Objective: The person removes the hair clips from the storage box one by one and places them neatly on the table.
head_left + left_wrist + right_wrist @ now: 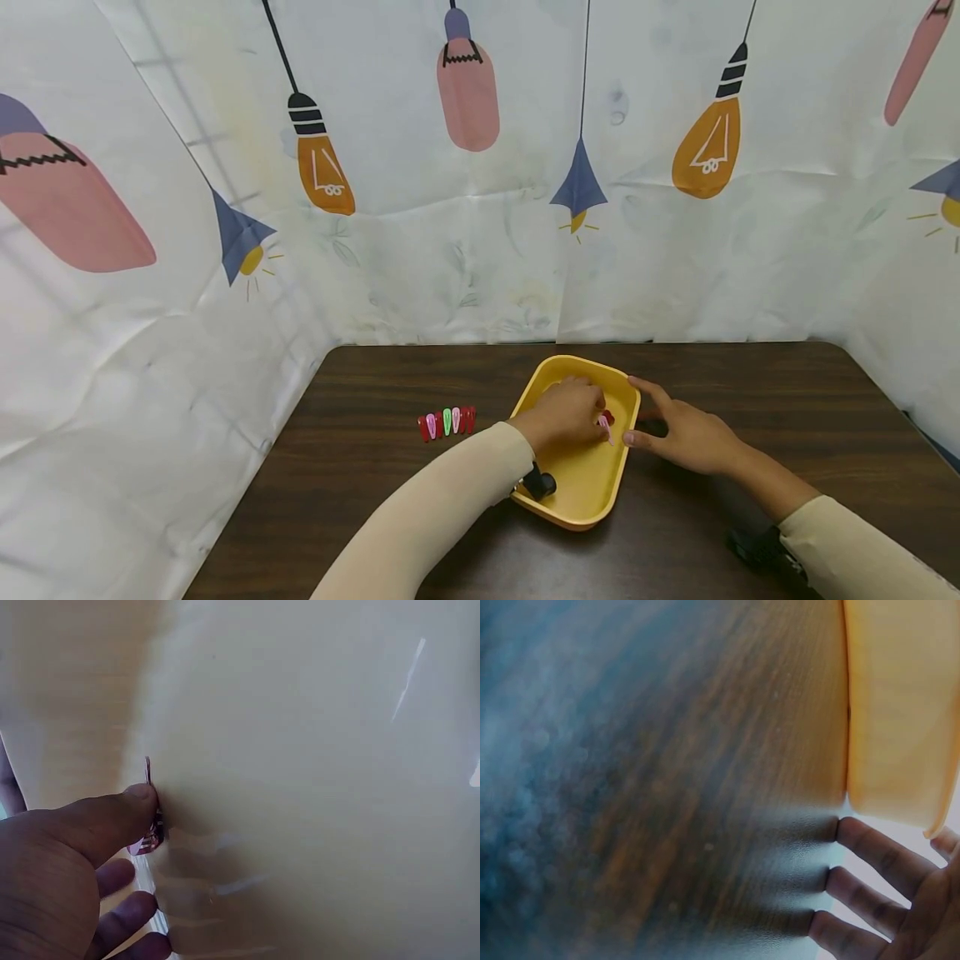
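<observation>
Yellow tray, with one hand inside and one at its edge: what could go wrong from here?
The pink clip could slip: the left hand pinches only part of it. The left sleeve might disturb the row of clips close by on the table. The tray might shift if the right hand beside it pushes.

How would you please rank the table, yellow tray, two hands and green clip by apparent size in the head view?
1. Table
2. Yellow tray
3. Left hand and right hand, too alike to rank
4. Green clip
</observation>
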Demonstrator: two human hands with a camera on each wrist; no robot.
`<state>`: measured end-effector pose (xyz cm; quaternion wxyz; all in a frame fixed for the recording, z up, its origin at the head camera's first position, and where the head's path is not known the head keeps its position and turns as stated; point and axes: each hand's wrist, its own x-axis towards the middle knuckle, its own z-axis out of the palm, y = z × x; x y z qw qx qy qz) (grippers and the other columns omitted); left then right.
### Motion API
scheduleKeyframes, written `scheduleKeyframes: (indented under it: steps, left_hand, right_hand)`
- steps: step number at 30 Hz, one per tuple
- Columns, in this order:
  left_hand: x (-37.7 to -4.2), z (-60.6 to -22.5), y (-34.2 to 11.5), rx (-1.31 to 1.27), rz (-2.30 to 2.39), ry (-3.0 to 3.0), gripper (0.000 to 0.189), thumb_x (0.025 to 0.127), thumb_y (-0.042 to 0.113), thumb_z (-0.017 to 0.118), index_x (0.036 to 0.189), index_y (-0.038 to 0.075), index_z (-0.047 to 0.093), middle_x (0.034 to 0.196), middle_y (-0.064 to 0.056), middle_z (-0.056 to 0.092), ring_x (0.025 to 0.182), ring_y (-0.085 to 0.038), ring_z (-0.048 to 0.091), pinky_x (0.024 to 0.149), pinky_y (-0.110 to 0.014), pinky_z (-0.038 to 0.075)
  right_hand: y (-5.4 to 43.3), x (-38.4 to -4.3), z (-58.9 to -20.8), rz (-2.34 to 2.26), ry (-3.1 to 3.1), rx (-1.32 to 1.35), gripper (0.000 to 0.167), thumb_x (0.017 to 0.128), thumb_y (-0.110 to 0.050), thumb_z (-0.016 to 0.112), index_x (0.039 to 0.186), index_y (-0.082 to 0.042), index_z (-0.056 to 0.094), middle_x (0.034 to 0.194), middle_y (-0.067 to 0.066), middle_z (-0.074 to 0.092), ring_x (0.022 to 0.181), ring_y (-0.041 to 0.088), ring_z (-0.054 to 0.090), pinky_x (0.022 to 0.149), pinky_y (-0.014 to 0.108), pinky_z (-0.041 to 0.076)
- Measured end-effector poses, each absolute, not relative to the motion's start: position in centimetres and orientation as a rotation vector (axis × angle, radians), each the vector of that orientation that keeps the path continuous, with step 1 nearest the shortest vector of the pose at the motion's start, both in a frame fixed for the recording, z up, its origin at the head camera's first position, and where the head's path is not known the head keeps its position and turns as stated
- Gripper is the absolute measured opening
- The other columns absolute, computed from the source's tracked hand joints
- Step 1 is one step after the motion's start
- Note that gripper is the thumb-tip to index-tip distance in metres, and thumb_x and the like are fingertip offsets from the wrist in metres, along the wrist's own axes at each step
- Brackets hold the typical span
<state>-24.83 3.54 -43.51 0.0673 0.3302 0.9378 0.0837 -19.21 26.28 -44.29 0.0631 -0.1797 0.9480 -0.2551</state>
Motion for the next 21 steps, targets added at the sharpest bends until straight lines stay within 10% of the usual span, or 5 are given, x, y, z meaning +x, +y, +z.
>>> scheduleKeyframes:
  steps: [21]
  left_hand:
    - [-25.30,-42.74,3.05,1.069,0.161,2.689,0.045,0.084,0.039,0.083,0.126,0.031,0.072,0.120,0.007,0.059,0.111,-0.015,0.048,0.095,-0.034,0.045]
  right_hand:
    - [26.32,-19.36,-44.35,-0.760,2.860,-0.545,0.091,0.094,-0.065,0.061,0.163,-0.028,0.015,0.130,0.010,0.068,0.115,0.041,0.065,0.073,0.057,0.054]
